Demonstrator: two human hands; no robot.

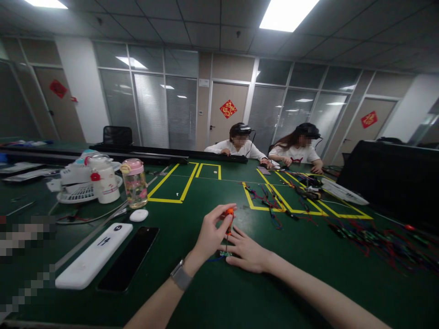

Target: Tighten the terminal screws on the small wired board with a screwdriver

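My left hand (213,232) is closed around the orange handle of a screwdriver (230,214). The screwdriver stands upright, its thin shaft pointing down at a small green circuit board (225,253) on the green table (192,301). My right hand (247,252) lies low beside the board with its fingers stretched out and spread. Its thumb and forefinger are on either side of the board's right end and seem to touch it. A blue wire (215,260) runs left from the board. The exact spot under the screwdriver tip is too small to make out.
Left of my hands lie a black phone (129,259), a white power bank (94,256) and a white case (139,215). Bottles (134,185) stand behind. Wired boards (373,242) pile up at right; yellow tape (165,200) marks the table. Two people (240,142) sit opposite.
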